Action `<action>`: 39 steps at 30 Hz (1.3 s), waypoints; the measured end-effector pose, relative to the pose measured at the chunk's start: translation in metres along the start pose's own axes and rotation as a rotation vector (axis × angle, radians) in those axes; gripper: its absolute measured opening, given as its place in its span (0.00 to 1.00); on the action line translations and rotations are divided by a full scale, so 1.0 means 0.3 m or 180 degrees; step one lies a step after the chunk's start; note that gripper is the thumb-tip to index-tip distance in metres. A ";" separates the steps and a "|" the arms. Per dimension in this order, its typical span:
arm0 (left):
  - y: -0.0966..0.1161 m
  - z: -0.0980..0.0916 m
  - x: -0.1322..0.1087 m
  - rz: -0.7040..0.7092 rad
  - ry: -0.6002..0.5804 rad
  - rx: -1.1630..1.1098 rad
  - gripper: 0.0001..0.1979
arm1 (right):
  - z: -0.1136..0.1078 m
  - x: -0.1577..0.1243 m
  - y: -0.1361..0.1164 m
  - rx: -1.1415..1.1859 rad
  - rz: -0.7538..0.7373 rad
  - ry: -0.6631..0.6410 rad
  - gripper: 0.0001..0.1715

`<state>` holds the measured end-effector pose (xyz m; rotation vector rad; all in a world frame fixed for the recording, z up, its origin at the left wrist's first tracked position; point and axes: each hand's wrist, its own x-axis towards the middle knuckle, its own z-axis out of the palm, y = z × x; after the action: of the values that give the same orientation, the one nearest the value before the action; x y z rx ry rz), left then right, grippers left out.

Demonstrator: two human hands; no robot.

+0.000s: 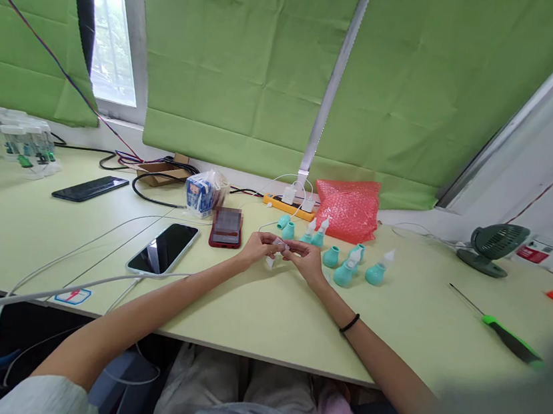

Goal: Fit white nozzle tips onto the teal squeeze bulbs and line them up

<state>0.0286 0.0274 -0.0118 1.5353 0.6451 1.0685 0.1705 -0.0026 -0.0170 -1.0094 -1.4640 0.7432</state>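
My left hand (pixel 257 248) and my right hand (pixel 306 262) meet over the table, fingertips closed together on a small whitish translucent piece (pixel 270 261). Fingers cover most of it, so its exact kind is unclear. Around my right hand stand several teal squeeze bulbs (pixel 331 257). Some carry a clear pointed nozzle, such as the tilted bulb (pixel 375 273) at the right and the nearer upright bulb (pixel 343 274). Others show an open neck without a nozzle. Behind my fingers, another bulb (pixel 283 222) lies on its side.
A red bubble-wrap pouch (pixel 347 209) and an orange power strip (pixel 288 207) lie at the back. Left are a white-edged phone (pixel 163 248), a red-cased phone (pixel 226 228), a black tablet (pixel 90 188) and loose cables. Right are a screwdriver (pixel 503 332) and a small fan (pixel 496 247).
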 end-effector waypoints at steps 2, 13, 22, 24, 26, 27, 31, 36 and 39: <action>0.010 0.000 -0.003 -0.0026 -0.0014 -0.0089 0.16 | -0.004 -0.002 -0.005 -0.0147 -0.0065 -0.0032 0.20; -0.003 0.005 -0.002 -0.0191 0.0487 -0.0413 0.13 | -0.045 -0.004 -0.064 -0.2725 -0.1420 0.0354 0.21; -0.017 -0.004 0.003 -0.0214 0.0917 -0.0180 0.12 | -0.097 0.019 -0.054 -0.4560 -0.0173 0.1017 0.20; -0.019 -0.002 0.003 -0.0226 0.0926 -0.0178 0.12 | -0.103 0.017 -0.048 -0.4698 0.0153 0.0768 0.20; -0.022 -0.002 0.003 -0.0261 0.0913 -0.0159 0.12 | -0.111 0.015 -0.044 -0.4811 0.0347 0.0499 0.21; -0.024 -0.003 0.004 -0.0272 0.0898 -0.0153 0.12 | -0.116 0.014 -0.043 -0.4869 0.0374 0.0405 0.21; -0.027 -0.008 0.003 -0.0268 0.0841 -0.0164 0.12 | -0.137 0.018 -0.045 -0.5050 0.0274 0.0295 0.21; -0.016 -0.005 0.002 -0.0235 0.0880 -0.0209 0.14 | -0.125 0.018 -0.068 -0.4997 0.0206 0.0019 0.21; -0.011 -0.005 0.004 -0.0289 0.0884 -0.0243 0.13 | -0.085 0.004 -0.101 -0.4724 -0.0219 0.0034 0.20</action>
<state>0.0282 0.0298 -0.0146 1.2910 0.8460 1.2338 0.1904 -0.0169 0.0143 -1.9740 -1.9740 -0.6006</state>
